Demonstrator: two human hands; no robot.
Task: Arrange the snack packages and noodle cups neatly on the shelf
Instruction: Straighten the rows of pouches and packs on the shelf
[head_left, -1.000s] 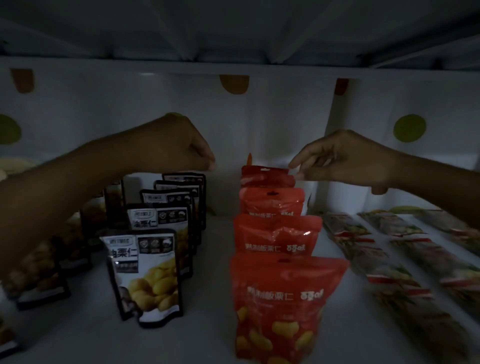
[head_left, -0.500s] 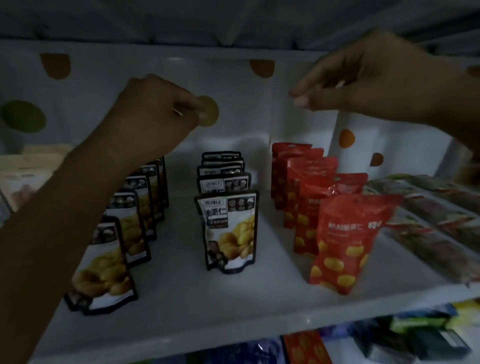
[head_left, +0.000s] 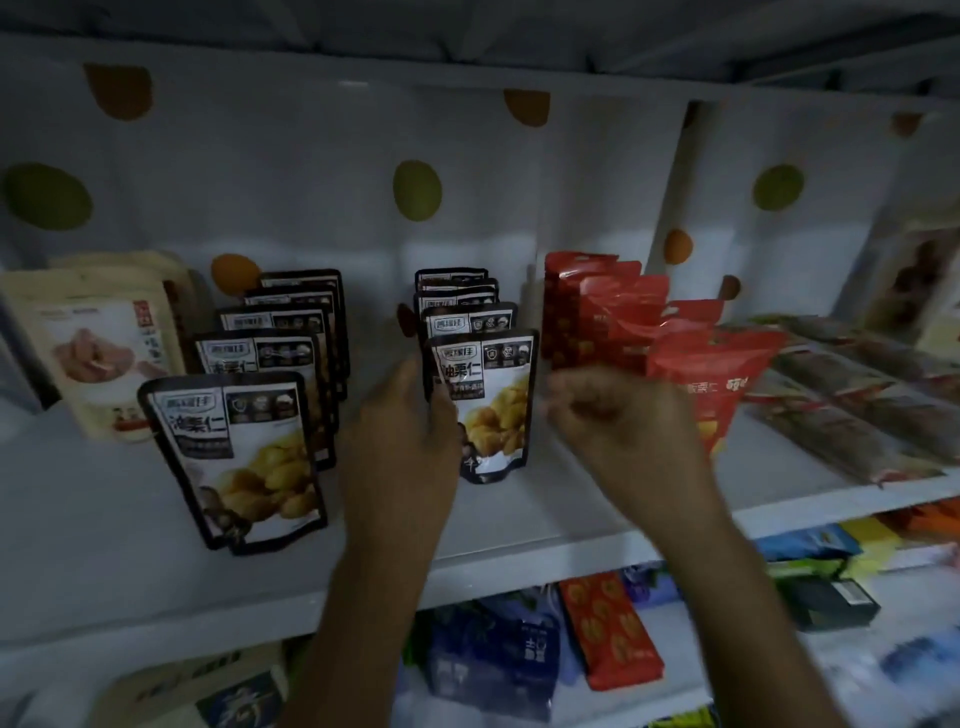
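On the shelf (head_left: 78, 493), left hand (head_left: 410, 421) pinches the front pouch (head_left: 493, 400) at its edge; right hand (head_left: 618, 421) (blurred) unclear.

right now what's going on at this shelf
A person is tidying snack pouches on a white shelf. The left hand grips the left edge of the front black-and-white pouch in the middle row, which stands upright. The right hand hovers just right of it, in front of the red pouches, fingers loosely curled and too blurred to tell if it touches anything. Another row of black-and-white pouches stands to the left.
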